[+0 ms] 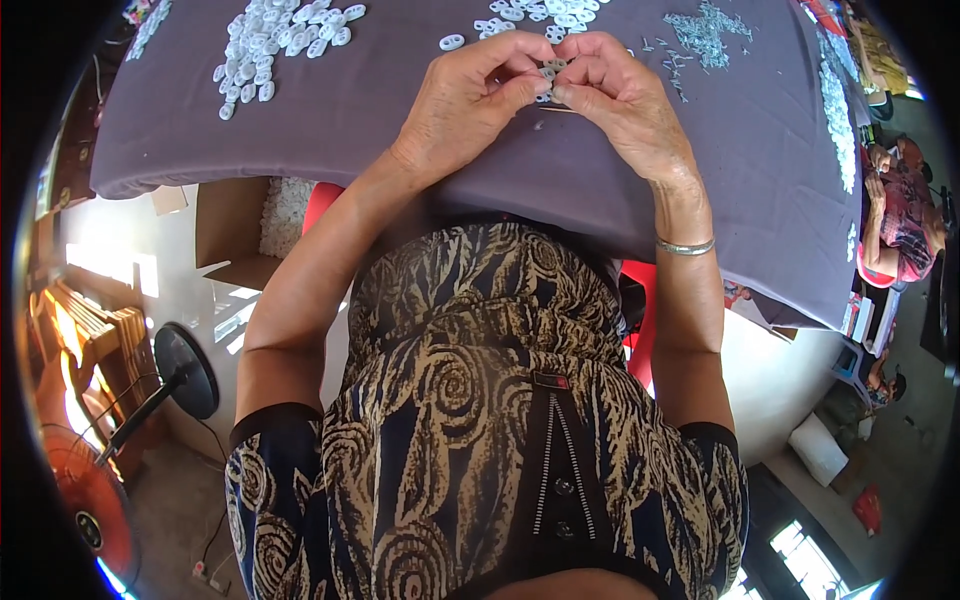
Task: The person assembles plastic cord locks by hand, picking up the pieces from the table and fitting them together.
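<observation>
My left hand (480, 90) and my right hand (625, 105) meet over the far part of the cloth-covered table. Their fingertips are pinched together around a small white oval plastic piece with two holes (548, 74). Fingers cover part of it, and I cannot make out whether several pieces are stacked there. Just beneath the fingers, a thin brownish strip (562, 109) lies on the cloth. Beyond my hands is a heap of similar white oval pieces (545, 12), with a single loose oval piece (452, 42) left of it. A bracelet circles my right wrist.
More white ovals (270, 45) are heaped at the far left. Small metal screws (708, 35) lie scattered at the far right. An open cardboard box (235, 230) stands below the table's left side, near a floor fan (90, 490). Another person (905, 205) sits at the right.
</observation>
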`<state>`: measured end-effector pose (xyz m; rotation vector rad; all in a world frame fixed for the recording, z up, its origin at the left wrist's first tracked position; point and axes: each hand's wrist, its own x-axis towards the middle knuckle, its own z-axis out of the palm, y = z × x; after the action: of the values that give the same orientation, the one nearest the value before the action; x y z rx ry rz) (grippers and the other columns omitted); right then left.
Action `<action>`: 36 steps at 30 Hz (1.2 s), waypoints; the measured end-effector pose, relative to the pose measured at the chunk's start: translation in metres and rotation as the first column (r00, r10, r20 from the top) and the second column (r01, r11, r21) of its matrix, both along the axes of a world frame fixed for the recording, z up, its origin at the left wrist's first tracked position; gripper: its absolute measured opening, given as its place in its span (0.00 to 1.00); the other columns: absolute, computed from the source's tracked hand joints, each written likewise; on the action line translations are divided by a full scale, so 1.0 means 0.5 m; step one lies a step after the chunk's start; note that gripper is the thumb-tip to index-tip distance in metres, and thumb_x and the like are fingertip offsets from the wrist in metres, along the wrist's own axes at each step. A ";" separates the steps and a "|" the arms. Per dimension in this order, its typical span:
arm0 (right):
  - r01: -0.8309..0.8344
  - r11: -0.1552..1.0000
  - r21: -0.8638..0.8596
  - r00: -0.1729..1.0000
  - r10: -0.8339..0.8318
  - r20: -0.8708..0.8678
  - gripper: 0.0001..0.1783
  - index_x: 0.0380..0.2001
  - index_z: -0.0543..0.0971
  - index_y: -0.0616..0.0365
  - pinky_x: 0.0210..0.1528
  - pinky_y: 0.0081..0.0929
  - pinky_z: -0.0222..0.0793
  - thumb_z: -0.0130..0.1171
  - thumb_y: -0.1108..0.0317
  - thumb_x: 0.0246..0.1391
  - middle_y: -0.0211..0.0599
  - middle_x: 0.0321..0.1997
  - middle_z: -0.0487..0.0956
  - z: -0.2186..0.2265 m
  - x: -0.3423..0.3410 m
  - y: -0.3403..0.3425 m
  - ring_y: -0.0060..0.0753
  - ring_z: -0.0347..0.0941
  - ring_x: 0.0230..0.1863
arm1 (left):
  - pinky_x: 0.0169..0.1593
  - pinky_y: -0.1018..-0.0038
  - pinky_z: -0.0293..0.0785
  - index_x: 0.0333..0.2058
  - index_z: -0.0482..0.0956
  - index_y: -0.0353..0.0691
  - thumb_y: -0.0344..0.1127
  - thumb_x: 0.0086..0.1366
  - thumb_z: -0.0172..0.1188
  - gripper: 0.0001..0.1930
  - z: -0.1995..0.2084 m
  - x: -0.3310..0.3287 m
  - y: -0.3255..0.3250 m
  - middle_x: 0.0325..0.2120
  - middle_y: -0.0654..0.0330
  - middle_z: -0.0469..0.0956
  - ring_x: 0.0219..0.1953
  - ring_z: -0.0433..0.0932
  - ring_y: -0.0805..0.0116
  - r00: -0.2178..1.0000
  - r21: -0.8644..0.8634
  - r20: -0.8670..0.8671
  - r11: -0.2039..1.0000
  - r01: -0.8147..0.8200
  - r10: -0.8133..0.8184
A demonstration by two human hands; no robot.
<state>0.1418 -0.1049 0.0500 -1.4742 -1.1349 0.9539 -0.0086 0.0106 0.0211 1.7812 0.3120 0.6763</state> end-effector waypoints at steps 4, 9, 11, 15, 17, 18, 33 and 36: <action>0.008 1.000 0.004 1.000 -0.008 0.006 0.14 0.47 0.70 0.58 0.39 0.13 0.64 0.54 0.76 0.56 0.24 0.32 0.73 0.000 0.000 0.000 0.13 0.67 0.36 | 0.34 0.81 0.74 0.45 0.76 0.39 0.26 0.60 0.58 0.13 -0.014 0.004 0.006 0.31 0.63 0.79 0.29 0.73 0.82 0.995 -0.172 0.095 0.984 0.047 -0.031; 0.059 0.998 0.020 0.997 -0.060 0.056 0.14 0.47 0.70 0.59 0.39 0.13 0.64 0.54 0.76 0.56 0.23 0.31 0.74 -0.004 -0.004 0.003 0.13 0.67 0.35 | 0.34 0.82 0.74 0.45 0.76 0.39 0.26 0.59 0.60 0.14 -0.016 0.006 0.001 0.29 0.63 0.79 0.29 0.74 0.82 0.998 -0.042 0.050 0.999 -0.029 0.031; 0.077 0.997 0.013 0.993 -0.078 0.088 0.15 0.47 0.70 0.59 0.39 0.13 0.64 0.54 0.76 0.56 0.22 0.30 0.74 -0.002 -0.008 0.004 0.12 0.67 0.35 | 0.36 0.81 0.75 0.45 0.76 0.39 0.25 0.57 0.61 0.15 -0.021 0.011 0.000 0.28 0.64 0.79 0.29 0.75 0.81 0.993 -0.014 0.114 1.000 -0.027 0.029; 0.064 0.998 0.016 0.993 -0.065 0.099 0.14 0.47 0.70 0.59 0.38 0.13 0.64 0.53 0.76 0.57 0.21 0.29 0.73 -0.013 -0.005 0.006 0.12 0.67 0.34 | 0.38 0.81 0.75 0.45 0.76 0.40 0.24 0.56 0.61 0.16 -0.019 0.007 -0.004 0.29 0.63 0.80 0.30 0.76 0.80 0.995 0.006 0.094 0.999 -0.034 0.033; 0.053 0.998 0.026 0.993 -0.055 0.107 0.14 0.47 0.70 0.59 0.38 0.13 0.64 0.53 0.76 0.57 0.21 0.29 0.73 -0.018 -0.003 0.006 0.12 0.67 0.33 | 0.38 0.82 0.74 0.45 0.76 0.40 0.24 0.57 0.60 0.16 -0.015 0.005 -0.005 0.28 0.63 0.79 0.31 0.75 0.81 0.997 0.003 0.067 1.000 -0.027 0.027; 0.050 0.998 0.034 0.994 -0.053 0.098 0.13 0.46 0.70 0.59 0.38 0.12 0.64 0.53 0.76 0.57 0.21 0.29 0.73 -0.020 -0.004 0.006 0.12 0.67 0.33 | 0.38 0.82 0.74 0.45 0.76 0.40 0.24 0.57 0.60 0.16 -0.015 0.005 -0.004 0.28 0.63 0.79 0.31 0.75 0.81 0.997 0.003 0.066 1.000 -0.027 0.027; 0.117 0.992 0.047 0.927 -0.126 0.352 0.09 0.39 0.74 0.60 0.33 0.12 0.60 0.53 0.78 0.53 0.20 0.27 0.71 0.009 0.051 -0.030 0.10 0.64 0.30 | 0.34 0.80 0.73 0.42 0.77 0.42 0.26 0.58 0.59 0.12 -0.011 -0.008 0.042 0.25 0.63 0.78 0.27 0.74 0.78 0.998 0.138 -0.046 0.990 -0.029 0.036; 0.072 0.990 -0.125 0.881 -0.004 0.472 0.05 0.33 0.75 0.60 0.30 0.13 0.58 0.52 0.76 0.52 0.19 0.25 0.70 0.020 0.082 -0.052 0.11 0.62 0.28 | 0.34 0.80 0.73 0.40 0.78 0.41 0.27 0.59 0.59 0.10 -0.020 -0.009 0.052 0.26 0.63 0.79 0.27 0.75 0.79 0.994 0.136 0.007 0.984 -0.111 0.111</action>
<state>0.1829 -0.1311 0.0599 -1.9033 -1.3991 0.6695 -0.0131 0.0367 0.0112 1.9046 0.3756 0.7928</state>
